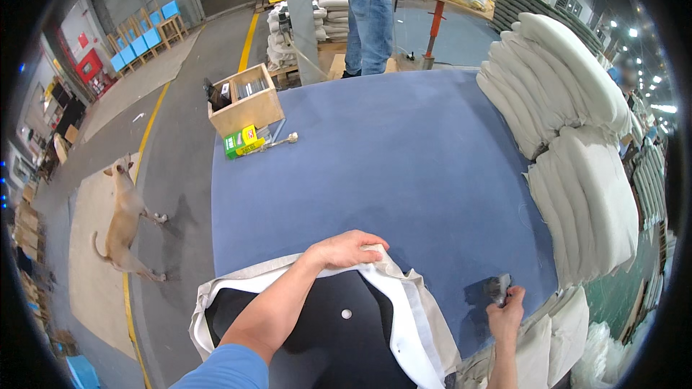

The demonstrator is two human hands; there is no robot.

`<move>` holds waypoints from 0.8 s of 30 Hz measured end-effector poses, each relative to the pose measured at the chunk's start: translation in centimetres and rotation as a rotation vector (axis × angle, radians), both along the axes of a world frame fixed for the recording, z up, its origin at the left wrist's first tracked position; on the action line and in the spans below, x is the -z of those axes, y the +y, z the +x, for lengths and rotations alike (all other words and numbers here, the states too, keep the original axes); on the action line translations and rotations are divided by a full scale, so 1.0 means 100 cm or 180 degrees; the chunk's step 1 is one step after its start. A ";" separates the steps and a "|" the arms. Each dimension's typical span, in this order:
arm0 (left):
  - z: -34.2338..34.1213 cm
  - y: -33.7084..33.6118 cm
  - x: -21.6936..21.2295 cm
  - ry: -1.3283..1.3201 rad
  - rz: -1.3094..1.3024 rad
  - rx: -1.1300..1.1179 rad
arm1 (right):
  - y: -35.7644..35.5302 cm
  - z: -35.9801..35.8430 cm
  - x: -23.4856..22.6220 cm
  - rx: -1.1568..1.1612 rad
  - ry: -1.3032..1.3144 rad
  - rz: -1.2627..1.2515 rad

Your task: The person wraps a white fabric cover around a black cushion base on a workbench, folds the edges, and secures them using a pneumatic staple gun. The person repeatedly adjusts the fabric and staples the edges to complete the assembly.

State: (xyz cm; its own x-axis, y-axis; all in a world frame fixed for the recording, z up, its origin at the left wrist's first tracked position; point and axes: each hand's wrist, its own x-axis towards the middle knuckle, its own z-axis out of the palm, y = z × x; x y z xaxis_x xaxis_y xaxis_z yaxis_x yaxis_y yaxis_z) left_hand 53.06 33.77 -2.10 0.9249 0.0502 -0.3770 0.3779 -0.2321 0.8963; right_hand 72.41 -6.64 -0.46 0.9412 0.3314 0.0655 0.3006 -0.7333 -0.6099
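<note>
A cushioned panel lies in front of me at the near edge of the table, with a black board (310, 331) facing up and a pale round spot on it. White padding (404, 324) and beige fabric (432, 317) wrap round its rim. My left hand (347, 251) is closed on the fabric at the panel's far edge, the forearm crossing over the board. To the right, my right hand (507, 311) grips a small dark grey hand tool (496, 289), held over the table and apart from the panel. Blur hides the tool's exact kind.
The blue-topped table (375, 151) bears a wooden box (249, 112) of metal strips and a green-yellow carton (241, 142) at far left. Stacked beige cushions (577, 194) line its right side. A person (367, 14) stands beyond; a dog (124, 220) stands on the floor left.
</note>
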 end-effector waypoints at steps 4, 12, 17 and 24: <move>-0.002 0.003 0.006 -0.0026 0.0150 0.0082 | 0.058 0.035 -0.066 -0.0941 0.1573 0.0610; -0.001 0.002 0.010 -0.0254 0.0308 0.0232 | 0.242 0.032 -0.130 -0.4114 0.1598 -0.0775; -0.001 0.002 0.002 -0.0031 0.0481 0.0191 | 0.294 0.019 -0.125 -0.4804 0.0851 -0.1864; -0.001 0.005 -0.007 0.0032 0.0345 0.0219 | 0.312 0.012 -0.122 -0.5074 0.0411 -0.2413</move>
